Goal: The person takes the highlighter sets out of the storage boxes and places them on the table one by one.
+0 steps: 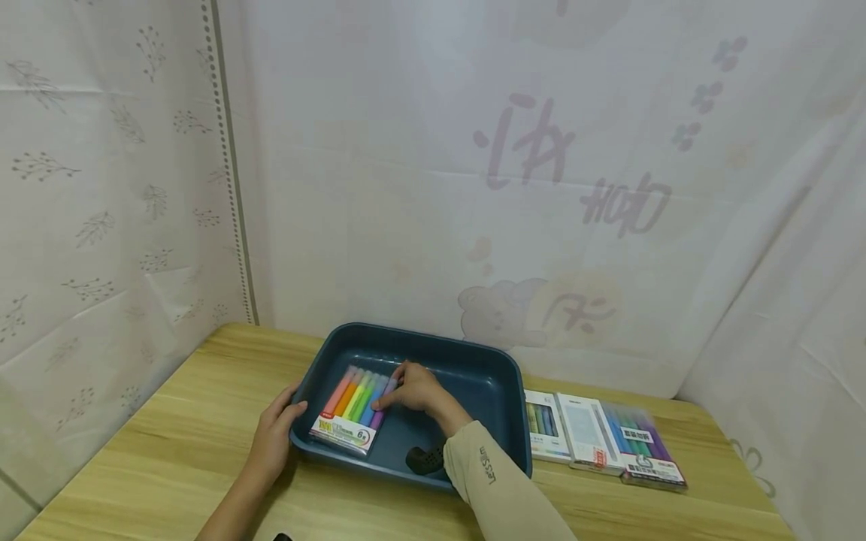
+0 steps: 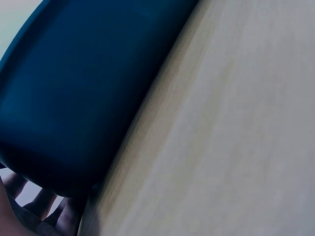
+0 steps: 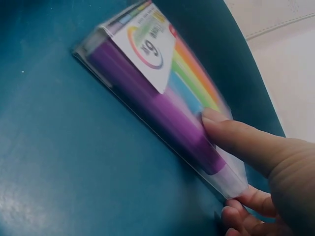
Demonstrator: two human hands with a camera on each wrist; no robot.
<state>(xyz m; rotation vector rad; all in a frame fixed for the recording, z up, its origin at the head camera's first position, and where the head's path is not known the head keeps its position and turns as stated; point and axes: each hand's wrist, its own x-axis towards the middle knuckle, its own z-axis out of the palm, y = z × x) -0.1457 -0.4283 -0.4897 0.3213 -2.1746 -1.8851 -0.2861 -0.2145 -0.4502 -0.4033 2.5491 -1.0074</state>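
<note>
A dark blue plastic tray (image 1: 476,391) with raised walls stands on the table. My right hand (image 1: 418,389) reaches into it and pinches a clear pack of coloured highlighters (image 1: 352,406) by its right edge. In the right wrist view the thumb lies on top of the highlighter pack (image 3: 189,125) and the fingers are at its end, partly hidden under it. The pack looks tilted there. My left hand (image 1: 272,436) grips the tray's left rim; the left wrist view shows its fingers against the outer wall of the tray (image 2: 83,93).
Right of the tray lie a white box with a window (image 1: 546,432), a mostly white box (image 1: 587,432) and a clear pack of coloured pens (image 1: 643,447). They sit on the wooden table (image 1: 196,436). A patterned curtain (image 1: 379,188) hangs behind and at both sides.
</note>
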